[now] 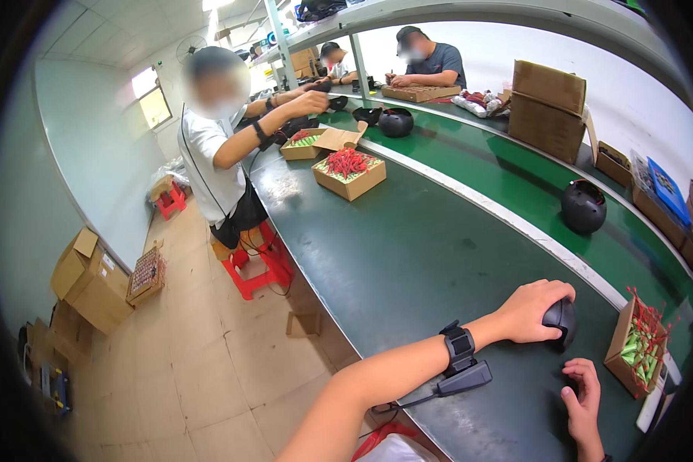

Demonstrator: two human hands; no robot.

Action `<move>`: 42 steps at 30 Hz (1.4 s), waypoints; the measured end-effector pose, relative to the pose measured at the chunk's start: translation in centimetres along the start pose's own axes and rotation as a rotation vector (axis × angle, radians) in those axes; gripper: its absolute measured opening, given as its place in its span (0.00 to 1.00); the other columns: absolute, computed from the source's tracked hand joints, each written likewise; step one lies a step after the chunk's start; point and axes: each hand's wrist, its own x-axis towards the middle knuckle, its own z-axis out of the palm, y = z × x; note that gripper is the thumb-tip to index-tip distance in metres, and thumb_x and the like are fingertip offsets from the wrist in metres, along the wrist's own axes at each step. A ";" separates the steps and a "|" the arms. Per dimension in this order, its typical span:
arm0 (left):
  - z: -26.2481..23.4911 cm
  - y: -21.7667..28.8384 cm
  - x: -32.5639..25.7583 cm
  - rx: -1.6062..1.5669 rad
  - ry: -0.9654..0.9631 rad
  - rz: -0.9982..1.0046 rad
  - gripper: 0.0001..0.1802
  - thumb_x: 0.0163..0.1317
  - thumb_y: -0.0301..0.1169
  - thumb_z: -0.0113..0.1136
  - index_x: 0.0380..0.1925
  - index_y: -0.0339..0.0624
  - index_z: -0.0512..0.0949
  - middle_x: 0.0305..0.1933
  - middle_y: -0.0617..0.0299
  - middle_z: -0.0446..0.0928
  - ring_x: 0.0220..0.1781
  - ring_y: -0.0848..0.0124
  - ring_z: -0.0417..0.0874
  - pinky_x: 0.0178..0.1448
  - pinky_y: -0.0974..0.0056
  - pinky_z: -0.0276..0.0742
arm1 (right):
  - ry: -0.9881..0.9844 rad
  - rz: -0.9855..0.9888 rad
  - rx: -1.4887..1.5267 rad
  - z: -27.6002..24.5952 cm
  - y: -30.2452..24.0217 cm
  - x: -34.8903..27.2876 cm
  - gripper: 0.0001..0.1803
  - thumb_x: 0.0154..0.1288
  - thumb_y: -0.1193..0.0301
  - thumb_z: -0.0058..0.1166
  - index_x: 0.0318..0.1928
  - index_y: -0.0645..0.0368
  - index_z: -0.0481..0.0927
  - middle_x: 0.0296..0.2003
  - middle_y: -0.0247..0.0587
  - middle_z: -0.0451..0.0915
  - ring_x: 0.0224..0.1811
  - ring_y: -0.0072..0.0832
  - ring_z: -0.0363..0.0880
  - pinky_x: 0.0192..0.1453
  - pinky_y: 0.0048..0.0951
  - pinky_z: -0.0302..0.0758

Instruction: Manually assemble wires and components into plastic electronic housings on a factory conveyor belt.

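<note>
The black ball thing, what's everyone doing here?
The person's left hand holds a rounded black shell at the green table. Their right hand looks empty beside it, near a box of green pieces and red wires. Another black shell sits on the green strip. Farther along, someone in a white shirt has both arms stretched forward.

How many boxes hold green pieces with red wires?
3: one box beside the right hand, a second box far along the table, a third box behind it. Others may be hidden.

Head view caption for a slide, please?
Left grip on a rounded black part, right grip open, at green bench.
</note>
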 end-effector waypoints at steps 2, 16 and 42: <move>-0.1 -0.1 0.0 0.028 -0.030 -0.011 0.33 0.41 0.34 0.69 0.50 0.47 0.69 0.45 0.57 0.76 0.47 0.55 0.76 0.52 0.54 0.73 | -0.001 0.007 0.000 0.1 -0.1 0.1 0.17 0.53 0.70 0.53 0.44 0.63 0.74 0.49 0.42 0.69 0.53 0.29 0.68 0.60 0.27 0.61; 0.2 -0.5 -0.3 0.042 0.042 -0.026 0.29 0.38 0.34 0.69 0.43 0.46 0.68 0.41 0.56 0.75 0.44 0.53 0.76 0.48 0.53 0.71 | -0.050 -0.002 0.063 0.0 1.0 0.8 0.18 0.52 0.71 0.53 0.44 0.63 0.72 0.50 0.41 0.68 0.55 0.28 0.67 0.61 0.26 0.61; 1.3 -0.7 0.1 -0.053 0.029 0.000 0.41 0.36 0.30 0.69 0.56 0.47 0.63 0.47 0.52 0.76 0.49 0.52 0.76 0.54 0.53 0.71 | -0.111 -0.017 0.002 -1.5 1.2 -0.2 0.16 0.66 0.82 0.47 0.54 0.65 0.71 0.57 0.43 0.69 0.61 0.32 0.68 0.67 0.30 0.61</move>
